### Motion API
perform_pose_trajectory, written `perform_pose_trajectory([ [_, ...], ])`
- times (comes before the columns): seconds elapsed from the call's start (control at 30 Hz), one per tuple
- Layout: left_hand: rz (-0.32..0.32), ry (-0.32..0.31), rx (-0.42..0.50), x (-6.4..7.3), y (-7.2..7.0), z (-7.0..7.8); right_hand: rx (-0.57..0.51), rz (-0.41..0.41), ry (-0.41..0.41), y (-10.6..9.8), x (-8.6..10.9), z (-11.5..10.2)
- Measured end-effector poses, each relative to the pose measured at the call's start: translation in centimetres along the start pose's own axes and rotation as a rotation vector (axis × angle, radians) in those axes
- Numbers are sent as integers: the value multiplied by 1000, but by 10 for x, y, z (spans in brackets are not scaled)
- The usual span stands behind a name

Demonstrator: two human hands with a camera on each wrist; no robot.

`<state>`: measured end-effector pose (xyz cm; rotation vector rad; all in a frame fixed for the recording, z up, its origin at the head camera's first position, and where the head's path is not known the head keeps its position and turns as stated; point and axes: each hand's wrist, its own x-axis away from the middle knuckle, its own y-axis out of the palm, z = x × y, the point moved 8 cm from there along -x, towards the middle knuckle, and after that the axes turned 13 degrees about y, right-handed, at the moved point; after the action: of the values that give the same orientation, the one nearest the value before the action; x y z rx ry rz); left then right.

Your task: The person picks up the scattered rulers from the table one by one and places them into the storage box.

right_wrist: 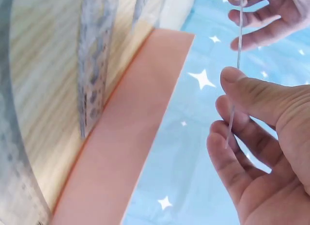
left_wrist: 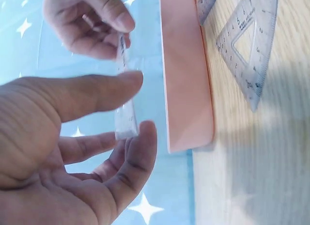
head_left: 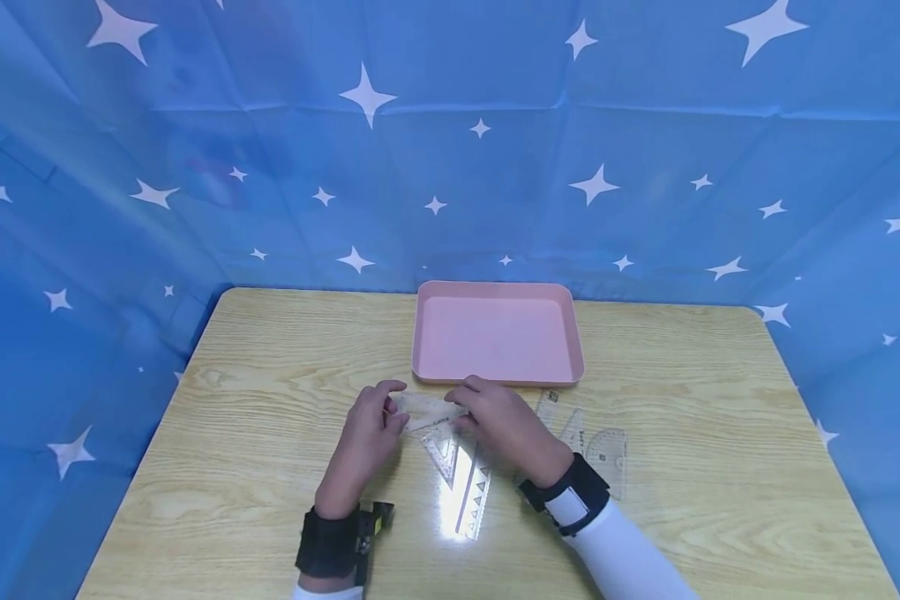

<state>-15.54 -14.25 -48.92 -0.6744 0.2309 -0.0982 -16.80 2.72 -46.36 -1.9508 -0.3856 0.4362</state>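
Observation:
Between both hands, close in front of the pink tray, is a flat translucent plastic piece [head_left: 423,408], sleeve-like, with dark printing along one edge. My left hand [head_left: 371,433] pinches its left end between thumb and fingers, as the left wrist view also shows. At the other end, the thumb and fingers of my right hand [head_left: 498,425] grip it. The right wrist view shows the plastic piece [right_wrist: 239,45] edge-on as a thin line. Below it on the table lie a clear set square [head_left: 441,454] and a clear ruler [head_left: 474,504] with triangular cut-outs.
The pink tray [head_left: 498,379] stands at the back of the wooden table [head_left: 270,375]. Right of my right hand lie another ruler [head_left: 547,405], a second set square [head_left: 574,429] and a protractor [head_left: 607,454], all clear. A blue starry curtain [head_left: 450,167] hangs behind.

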Motion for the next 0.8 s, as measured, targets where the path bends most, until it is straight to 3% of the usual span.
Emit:
perform_pose_trajectory([
  [0.27, 13, 35, 8, -4, 9, 21, 17, 116, -32, -19, 0, 12],
  [0.47, 31, 67, -73, -8, 15, 36, 74, 165, -63, -30, -3, 18],
  [0.8, 17, 200, -228, -40, 9, 59, 157, 196, -35, -48, -22, 25],
])
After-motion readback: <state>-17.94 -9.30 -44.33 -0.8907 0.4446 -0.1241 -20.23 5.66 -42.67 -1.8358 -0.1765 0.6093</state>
